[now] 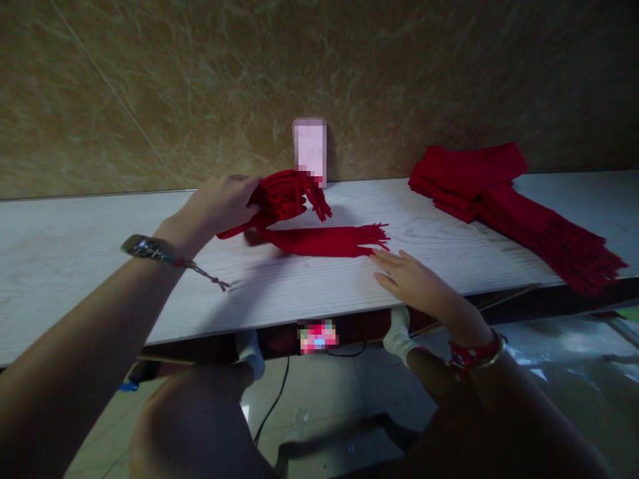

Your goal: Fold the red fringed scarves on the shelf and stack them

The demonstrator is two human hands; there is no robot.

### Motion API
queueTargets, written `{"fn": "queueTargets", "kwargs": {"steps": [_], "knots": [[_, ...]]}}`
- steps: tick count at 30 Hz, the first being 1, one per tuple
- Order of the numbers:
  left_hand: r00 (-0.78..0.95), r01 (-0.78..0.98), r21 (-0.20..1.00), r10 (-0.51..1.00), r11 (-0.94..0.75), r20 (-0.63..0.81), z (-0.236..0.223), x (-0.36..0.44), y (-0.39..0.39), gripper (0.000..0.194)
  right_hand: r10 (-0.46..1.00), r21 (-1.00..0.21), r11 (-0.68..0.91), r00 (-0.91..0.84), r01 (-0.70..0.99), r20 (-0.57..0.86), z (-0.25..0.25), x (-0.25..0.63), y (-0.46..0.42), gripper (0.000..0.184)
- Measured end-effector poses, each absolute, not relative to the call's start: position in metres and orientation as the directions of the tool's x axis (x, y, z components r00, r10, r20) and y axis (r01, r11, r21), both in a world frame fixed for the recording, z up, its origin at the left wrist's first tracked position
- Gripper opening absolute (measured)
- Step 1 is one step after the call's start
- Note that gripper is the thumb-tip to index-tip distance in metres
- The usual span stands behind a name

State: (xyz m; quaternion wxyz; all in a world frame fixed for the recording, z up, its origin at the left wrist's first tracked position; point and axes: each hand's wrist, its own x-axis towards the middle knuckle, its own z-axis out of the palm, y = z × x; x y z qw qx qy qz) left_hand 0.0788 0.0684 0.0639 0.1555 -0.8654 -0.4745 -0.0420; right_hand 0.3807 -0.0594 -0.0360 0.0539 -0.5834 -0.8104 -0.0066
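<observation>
My left hand (227, 203) is closed round a bunched, folded part of a red fringed scarf (317, 241), held just above the white board. One end of that scarf lies flat on the board, its fringe pointing right, while another fringed end hangs from the folded bundle. Beside the flat end's fringe is my right hand (407, 274), palm down with the fingers stretched out; its fingertips are at the scarf's lower corner, and whether they touch it I cannot tell. The left fingertips are hidden behind the cloth.
Several layers of folded red fringed scarf (499, 193) lie at the right, the fringe reaching the board's front edge. A pink phone-like thing (310, 150) leans on the marbled wall (200, 80). The white board (90, 266) is narrow. Below it are my feet and a dark cable (273, 406).
</observation>
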Motion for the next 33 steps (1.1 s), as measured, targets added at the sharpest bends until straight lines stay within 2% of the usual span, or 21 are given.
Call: {"fn": "queueTargets", "kwargs": {"steps": [3,9,21,26,30,33], "knots": [[0.5,0.857,-0.244,0.847,-0.453,0.183,0.054,0.066,0.055,0.041,0.955,-0.083,0.293,-0.288,0.953,0.063,-0.037,0.415,-0.059,0.047],[0.472,0.88,-0.137,0.872,-0.455,0.134,0.015,0.047,0.028,0.054,0.953,-0.122,0.298,-0.289,0.947,0.086,-0.036,0.444,-0.059,0.045],[0.372,0.9,-0.296,0.918,-0.32,0.138,0.012,-0.019,0.018,0.05,0.98,-0.153,0.164,-0.142,0.975,0.141,-0.034,0.471,-0.057,0.037],[0.362,0.909,-0.276,0.919,-0.312,0.154,0.007,-0.038,0.016,0.05,0.981,-0.113,0.138,-0.12,0.984,0.153,-0.03,0.474,-0.057,0.036],[0.376,0.913,-0.215,0.919,-0.347,0.117,0.009,-0.032,0.013,0.048,0.935,-0.075,0.159,-0.126,0.984,0.332,-0.015,0.441,-0.052,0.037],[0.381,0.916,-0.177,0.918,-0.36,0.107,0.009,-0.027,0.01,0.049,0.882,-0.139,0.218,-0.134,0.966,0.453,-0.006,0.4,-0.042,0.038]]}}
